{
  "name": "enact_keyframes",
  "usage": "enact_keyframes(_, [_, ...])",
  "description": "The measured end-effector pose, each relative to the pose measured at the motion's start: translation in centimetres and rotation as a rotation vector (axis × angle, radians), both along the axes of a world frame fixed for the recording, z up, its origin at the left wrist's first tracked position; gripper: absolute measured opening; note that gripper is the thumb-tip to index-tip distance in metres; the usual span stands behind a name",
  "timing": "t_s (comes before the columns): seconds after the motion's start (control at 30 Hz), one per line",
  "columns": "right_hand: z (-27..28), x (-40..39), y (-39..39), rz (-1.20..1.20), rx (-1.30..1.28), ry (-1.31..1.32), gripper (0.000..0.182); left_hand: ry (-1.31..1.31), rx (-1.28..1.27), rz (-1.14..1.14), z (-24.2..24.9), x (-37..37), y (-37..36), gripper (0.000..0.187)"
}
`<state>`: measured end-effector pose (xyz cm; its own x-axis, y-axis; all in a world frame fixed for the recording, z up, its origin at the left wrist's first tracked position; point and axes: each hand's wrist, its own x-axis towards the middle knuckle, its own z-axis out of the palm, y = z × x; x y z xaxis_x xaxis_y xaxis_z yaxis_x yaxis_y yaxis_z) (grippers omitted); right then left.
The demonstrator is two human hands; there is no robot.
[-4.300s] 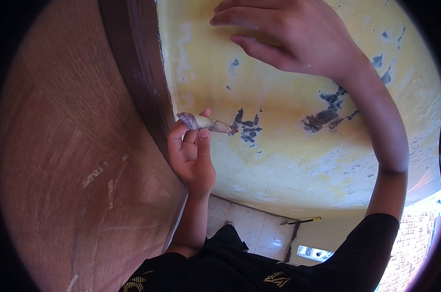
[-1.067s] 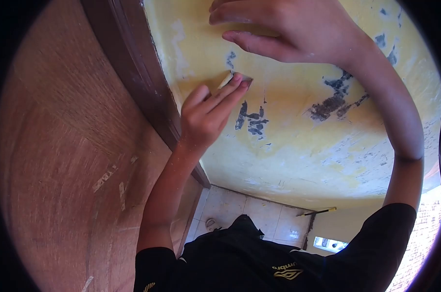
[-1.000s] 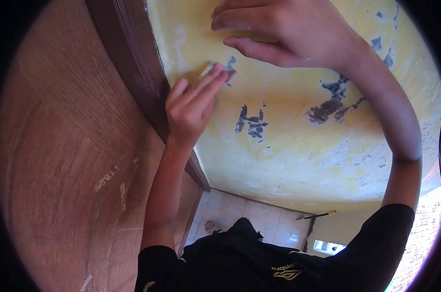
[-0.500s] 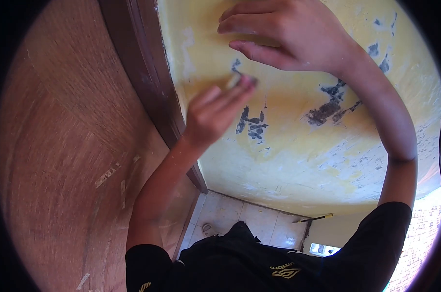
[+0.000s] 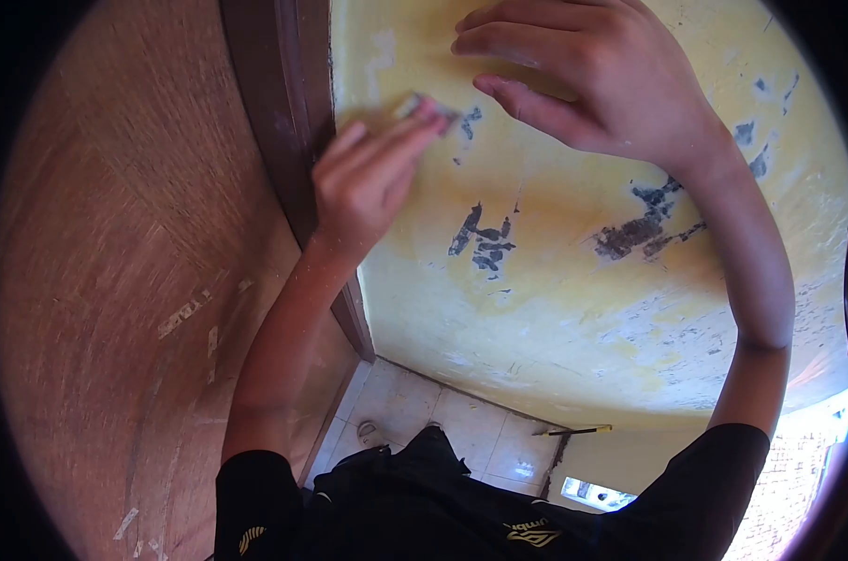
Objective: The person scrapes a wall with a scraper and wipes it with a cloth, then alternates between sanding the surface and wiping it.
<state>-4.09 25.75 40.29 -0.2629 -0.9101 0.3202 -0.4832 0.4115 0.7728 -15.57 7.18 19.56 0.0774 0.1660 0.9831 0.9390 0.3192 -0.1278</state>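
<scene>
My left hand (image 5: 363,182) is closed on a small, flat, greyish piece (image 5: 413,105) that looks like folded sandpaper. Motion blurs it, and the fingers hide part of it. The fingertips press it to the yellow wall (image 5: 555,318), just left of a small dark patch of bare plaster (image 5: 471,122). Higher on the right, my right hand (image 5: 583,75) leans against the same wall with its fingers stretched out and thumb apart, holding nothing. Below the hands, two larger chipped patches show grey under the paint.
A brown wooden door (image 5: 143,234) fills the left side, its dark frame (image 5: 283,112) bordering the wall. Down below lie pale floor tiles (image 5: 396,393). A thin dark tool with a yellow end (image 5: 603,429) rests near the wall's base. Bright light enters at lower right.
My left hand has moved left along the wall with the greyish piece, from over the small dark patch to its left side. The whole view has shifted slightly; my right hand stays on the wall.
</scene>
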Motion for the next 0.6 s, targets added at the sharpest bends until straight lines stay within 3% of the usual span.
enact_keyframes(0.1, [-0.6,0.2,0.3,-0.005,-0.025,-0.011,0.026,-0.06,-0.091,-0.05,-2.3,3.2,2.1,0.029])
enact_keyframes(0.17, [-0.2,-0.4,0.4,0.015,-0.036,-0.005,0.027,-0.077,-0.195,-0.079,-1.2,1.4,0.9,0.033])
enact_keyframes(0.23, [-0.7,-0.5,0.8,0.083,-0.076,-0.006,0.027,-0.031,0.092,0.001,0.5,-0.1,1.0,0.037])
enact_keyframes(0.3, [-0.8,-0.1,0.8,0.051,-0.06,0.001,0.027,-0.058,-0.019,-0.085,-0.1,1.8,1.6,0.036])
enact_keyframes(0.37, [-0.3,-0.4,0.6,0.042,-0.025,0.012,0.027,-0.046,-0.127,0.011,0.7,1.5,0.4,0.028])
enact_keyframes(0.5, [-0.8,-1.1,1.4,0.044,-0.044,-0.049,0.022,-0.042,-0.096,-0.064,-3.0,3.7,3.3,0.032])
enact_keyframes(0.57, [-0.5,-1.5,1.5,0.114,-0.03,-0.059,0.022,-0.045,-0.156,-0.015,-1.3,1.6,1.6,0.033])
enact_keyframes(0.6, [-0.4,-1.3,1.5,0.131,-0.043,-0.057,0.023,-0.067,-0.022,0.001,-0.5,1.3,1.6,0.033])
